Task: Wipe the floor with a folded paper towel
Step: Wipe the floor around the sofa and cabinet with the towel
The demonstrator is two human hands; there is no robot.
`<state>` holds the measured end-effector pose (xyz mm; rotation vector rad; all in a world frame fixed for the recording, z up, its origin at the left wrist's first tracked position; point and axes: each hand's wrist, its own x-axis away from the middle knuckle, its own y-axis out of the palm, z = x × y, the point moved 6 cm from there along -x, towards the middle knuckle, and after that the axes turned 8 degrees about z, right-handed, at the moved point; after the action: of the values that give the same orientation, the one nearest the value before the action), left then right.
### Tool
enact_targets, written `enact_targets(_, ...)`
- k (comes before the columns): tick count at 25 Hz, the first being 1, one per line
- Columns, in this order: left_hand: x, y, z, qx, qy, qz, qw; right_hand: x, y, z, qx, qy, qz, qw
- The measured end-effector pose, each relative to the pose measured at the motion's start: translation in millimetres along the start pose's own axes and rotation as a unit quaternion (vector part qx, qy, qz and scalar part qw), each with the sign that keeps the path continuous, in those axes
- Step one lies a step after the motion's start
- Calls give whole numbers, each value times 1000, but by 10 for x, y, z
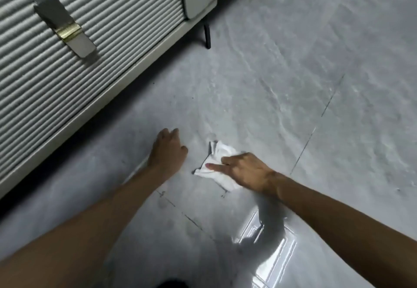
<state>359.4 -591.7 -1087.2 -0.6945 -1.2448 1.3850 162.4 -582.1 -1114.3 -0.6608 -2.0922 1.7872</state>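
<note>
A white folded paper towel [218, 162] lies flat on the glossy grey tiled floor [293, 84]. My right hand [244, 171] presses down on the towel's right half, fingers pointing left across it. My left hand [168, 150] rests on the floor just left of the towel, fingers curled under, holding nothing. A small gap separates the two hands. Part of the towel is hidden under my right hand.
A cream cabinet [90, 50] with ribbed doors and a brass-banded handle [65, 26] runs along the left. Its thin black leg [207, 36] stands on the floor behind the towel. Dark grout lines [316, 125] cross the tiles. A window glare [270, 254] shines at the bottom.
</note>
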Motion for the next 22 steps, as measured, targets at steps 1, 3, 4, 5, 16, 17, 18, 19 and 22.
enact_targets(1,-14,52,8,-14,-2,-5,1000,35,-68,440,27,62,4,998)
enact_targets(3,-34,197,21,-45,-18,-45,998,51,-255,1406,66,299,39,951)
enact_targets(4,-44,253,34,-55,-27,-71,996,20,-316,1784,63,420,69,903)
enact_targets(5,-74,276,54,-58,-36,-94,993,-93,-359,1995,56,505,104,855)
enact_targets(16,-213,68,-9,-33,-62,-59,996,-644,-108,735,24,-105,-12,994)
enact_targets(17,-193,64,-41,-27,-48,-65,996,-794,-237,1173,37,31,4,999)
enact_targets(18,-177,60,-65,-21,-37,-70,997,-888,-395,1590,32,204,68,976)
enact_targets(19,-169,57,-77,-14,-27,-74,997,-869,-447,1829,15,364,129,922)
enact_targets(22,-201,30,-91,20,-21,-68,997,-979,-201,1145,-10,395,151,906)
